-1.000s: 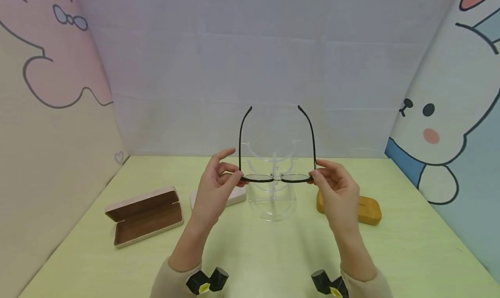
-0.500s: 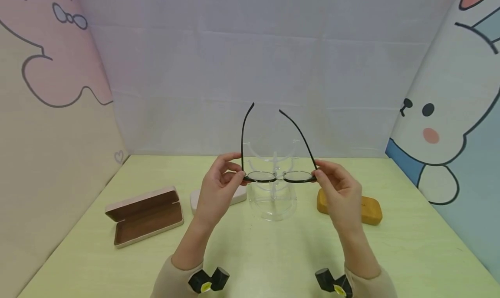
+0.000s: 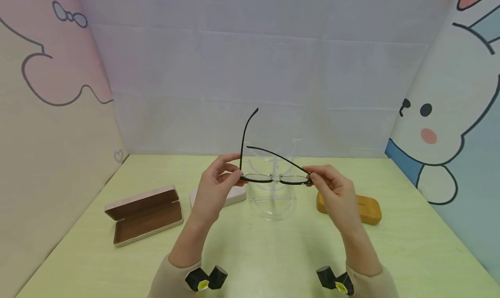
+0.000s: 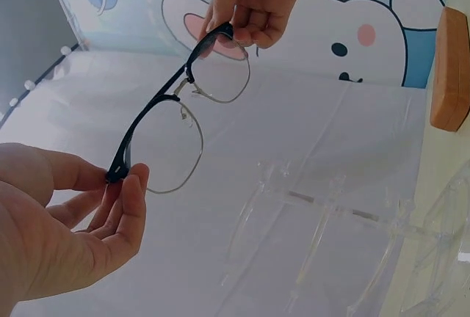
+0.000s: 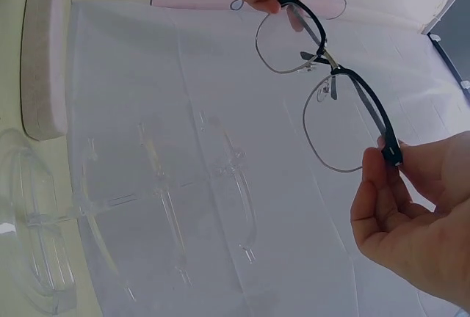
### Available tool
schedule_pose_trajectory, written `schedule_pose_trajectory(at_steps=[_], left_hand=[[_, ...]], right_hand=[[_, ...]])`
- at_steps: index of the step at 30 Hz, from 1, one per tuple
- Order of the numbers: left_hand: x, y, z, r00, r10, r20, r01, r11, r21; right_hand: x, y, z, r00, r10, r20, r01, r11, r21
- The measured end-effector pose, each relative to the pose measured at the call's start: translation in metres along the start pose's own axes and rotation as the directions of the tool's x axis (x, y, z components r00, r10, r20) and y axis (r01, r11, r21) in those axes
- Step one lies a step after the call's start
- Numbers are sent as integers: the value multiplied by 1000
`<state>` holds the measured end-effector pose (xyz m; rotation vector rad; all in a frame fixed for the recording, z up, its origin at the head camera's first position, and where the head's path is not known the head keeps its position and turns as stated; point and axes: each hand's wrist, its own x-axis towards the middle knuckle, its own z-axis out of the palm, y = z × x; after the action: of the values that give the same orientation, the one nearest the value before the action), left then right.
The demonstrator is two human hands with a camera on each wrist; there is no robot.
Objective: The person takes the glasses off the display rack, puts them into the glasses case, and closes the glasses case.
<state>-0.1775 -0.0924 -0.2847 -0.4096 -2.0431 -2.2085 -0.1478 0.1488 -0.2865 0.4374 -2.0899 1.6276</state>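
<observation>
Both hands hold the glasses (image 3: 273, 178) in the air above the clear stand (image 3: 272, 202). The left hand (image 3: 216, 189) pinches one frame corner, the right hand (image 3: 336, 191) the other. Since a second ago the right arm of the glasses has swung inward across the lenses; the left one stands open, so folding looks half done.

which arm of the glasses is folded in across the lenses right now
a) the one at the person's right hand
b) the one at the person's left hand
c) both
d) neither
a: in the head view the temple arm at the right hand lies slanted across behind the glasses, while the temple at the left hand stands up, unfolded.
</observation>
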Motion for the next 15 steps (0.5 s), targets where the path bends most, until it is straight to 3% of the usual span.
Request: schedule_pose_trajectory(at_steps=[9, 15], left_hand=[[2, -2, -1, 999, -51, -14, 51, 998, 23], [3, -4, -2, 998, -56, -7, 56, 998, 27]], right_hand=[[1, 4, -3, 992, -40, 122, 49, 996, -72], [2, 5, -4, 989, -46, 137, 56, 996, -66]])
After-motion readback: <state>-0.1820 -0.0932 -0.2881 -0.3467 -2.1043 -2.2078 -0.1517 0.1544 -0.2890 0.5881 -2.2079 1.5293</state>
